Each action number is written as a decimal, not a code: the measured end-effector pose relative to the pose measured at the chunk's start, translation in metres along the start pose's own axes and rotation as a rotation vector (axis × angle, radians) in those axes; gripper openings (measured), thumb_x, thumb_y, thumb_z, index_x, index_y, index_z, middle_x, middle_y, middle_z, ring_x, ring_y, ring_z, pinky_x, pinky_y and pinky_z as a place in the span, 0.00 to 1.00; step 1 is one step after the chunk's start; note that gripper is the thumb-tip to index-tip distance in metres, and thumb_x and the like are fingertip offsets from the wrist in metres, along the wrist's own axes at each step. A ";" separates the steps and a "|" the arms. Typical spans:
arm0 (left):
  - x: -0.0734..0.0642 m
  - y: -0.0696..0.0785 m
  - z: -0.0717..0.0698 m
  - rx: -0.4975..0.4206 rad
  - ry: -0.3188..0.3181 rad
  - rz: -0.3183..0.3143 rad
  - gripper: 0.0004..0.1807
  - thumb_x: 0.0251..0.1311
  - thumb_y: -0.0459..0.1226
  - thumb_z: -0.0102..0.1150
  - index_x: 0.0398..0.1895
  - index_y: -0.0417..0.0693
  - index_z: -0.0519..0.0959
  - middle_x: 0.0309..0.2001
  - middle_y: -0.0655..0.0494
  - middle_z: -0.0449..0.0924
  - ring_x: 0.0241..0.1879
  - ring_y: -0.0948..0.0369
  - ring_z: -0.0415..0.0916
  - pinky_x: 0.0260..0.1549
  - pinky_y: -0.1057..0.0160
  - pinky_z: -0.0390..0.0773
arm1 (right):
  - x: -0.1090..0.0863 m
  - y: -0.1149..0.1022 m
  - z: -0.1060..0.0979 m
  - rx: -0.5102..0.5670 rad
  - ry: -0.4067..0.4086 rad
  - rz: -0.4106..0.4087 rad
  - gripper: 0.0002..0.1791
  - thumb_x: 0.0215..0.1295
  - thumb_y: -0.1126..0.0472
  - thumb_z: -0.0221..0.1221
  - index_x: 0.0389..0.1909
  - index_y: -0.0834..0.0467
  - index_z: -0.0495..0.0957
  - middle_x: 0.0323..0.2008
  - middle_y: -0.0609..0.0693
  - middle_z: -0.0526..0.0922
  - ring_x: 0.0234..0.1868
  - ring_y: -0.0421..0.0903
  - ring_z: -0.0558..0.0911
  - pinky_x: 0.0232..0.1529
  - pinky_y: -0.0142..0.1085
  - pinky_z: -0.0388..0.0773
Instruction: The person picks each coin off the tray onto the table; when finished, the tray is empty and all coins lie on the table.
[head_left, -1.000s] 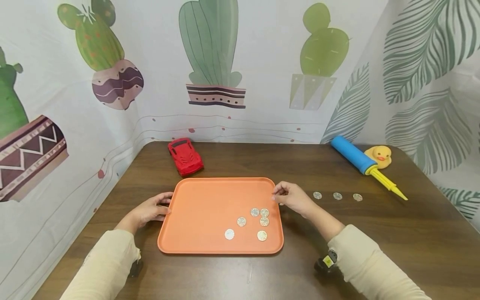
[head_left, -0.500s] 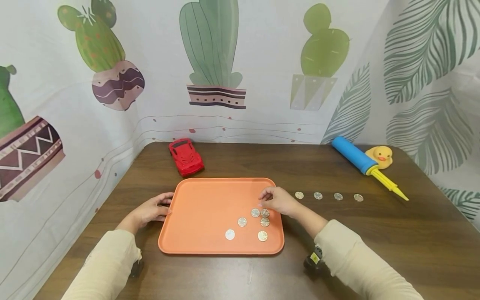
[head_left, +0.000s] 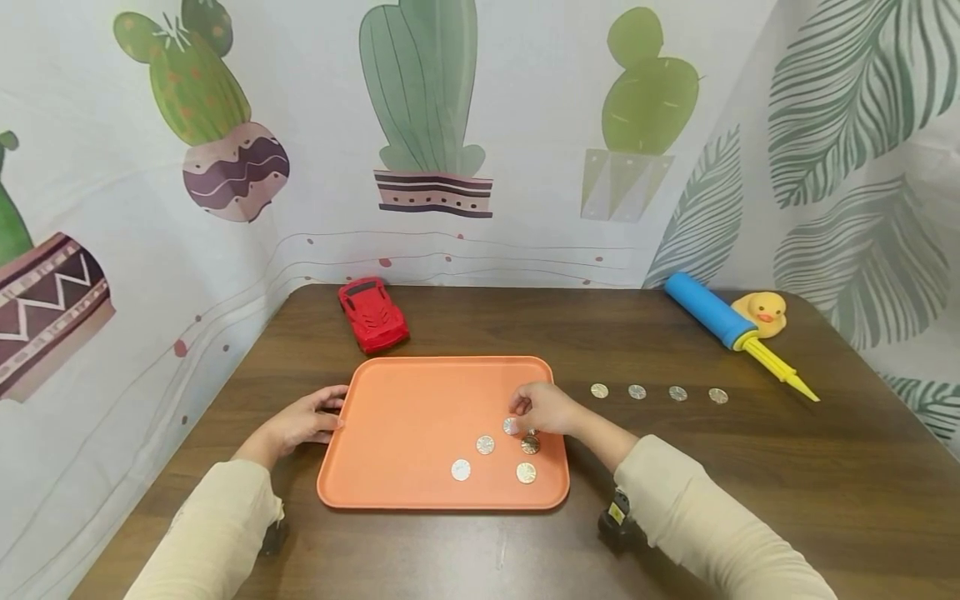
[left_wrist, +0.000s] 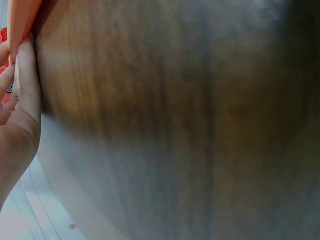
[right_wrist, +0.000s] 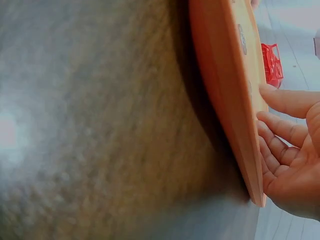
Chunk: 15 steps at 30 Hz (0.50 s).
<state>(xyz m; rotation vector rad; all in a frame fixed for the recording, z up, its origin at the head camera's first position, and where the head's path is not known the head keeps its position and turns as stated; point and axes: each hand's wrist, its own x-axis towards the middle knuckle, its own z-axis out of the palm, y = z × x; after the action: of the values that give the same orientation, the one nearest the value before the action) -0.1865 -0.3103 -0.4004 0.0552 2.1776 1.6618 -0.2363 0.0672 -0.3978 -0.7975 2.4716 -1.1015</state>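
The orange tray (head_left: 420, 400) lies on the dark wooden table. My left hand (head_left: 303, 421) holds its left rim; the left wrist view shows digits (left_wrist: 27, 75) against the orange edge. Over the tray's right side, my right hand (head_left: 551, 408) has its thumb at a silver coin (head_left: 509, 426), seemingly touching it. The right wrist view shows this hand (right_wrist: 295, 150) with thumb and forefinger apart and no coin visible between them. Several more coins lie in the tray, among them a gold one (head_left: 526, 472) and a silver one (head_left: 461, 470). Another is partly hidden under the hand.
A row of several coins (head_left: 637, 392) lies on the table right of the tray. Behind stand a red toy car (head_left: 373, 315) at left, and a blue-and-yellow pump (head_left: 708, 312) beside a yellow rubber duck (head_left: 763, 312) at right. Patterned cloth (head_left: 540, 125) hangs behind.
My right hand has moved left and down from the tray's right rim onto the coins inside. A coin at the row's left end has come into sight. The left hand stays put.
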 end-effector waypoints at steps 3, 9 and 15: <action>0.000 0.001 0.000 0.008 0.002 -0.001 0.35 0.51 0.24 0.47 0.61 0.29 0.44 0.52 0.33 0.53 0.37 0.58 0.70 0.36 0.56 0.74 | 0.000 -0.003 0.001 -0.074 0.010 -0.006 0.10 0.41 0.67 0.64 0.26 0.62 0.75 0.22 0.46 0.72 0.26 0.40 0.70 0.28 0.30 0.69; 0.000 0.000 0.000 0.006 0.000 0.004 0.35 0.51 0.24 0.47 0.61 0.29 0.44 0.52 0.33 0.52 0.37 0.58 0.70 0.36 0.56 0.74 | 0.000 -0.007 0.005 -0.162 0.048 -0.021 0.10 0.38 0.67 0.65 0.21 0.60 0.73 0.19 0.45 0.71 0.23 0.39 0.69 0.24 0.29 0.67; 0.000 0.000 0.000 0.005 -0.005 0.003 0.35 0.51 0.25 0.47 0.61 0.29 0.44 0.52 0.33 0.53 0.37 0.58 0.71 0.36 0.56 0.74 | -0.001 -0.011 0.008 -0.175 0.063 -0.016 0.10 0.37 0.68 0.65 0.19 0.60 0.72 0.17 0.45 0.70 0.22 0.39 0.68 0.23 0.29 0.67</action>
<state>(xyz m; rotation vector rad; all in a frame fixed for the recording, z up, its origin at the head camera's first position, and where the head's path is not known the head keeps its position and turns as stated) -0.1862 -0.3103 -0.4000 0.0632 2.1797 1.6555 -0.2272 0.0572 -0.3947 -0.8452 2.6463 -0.9388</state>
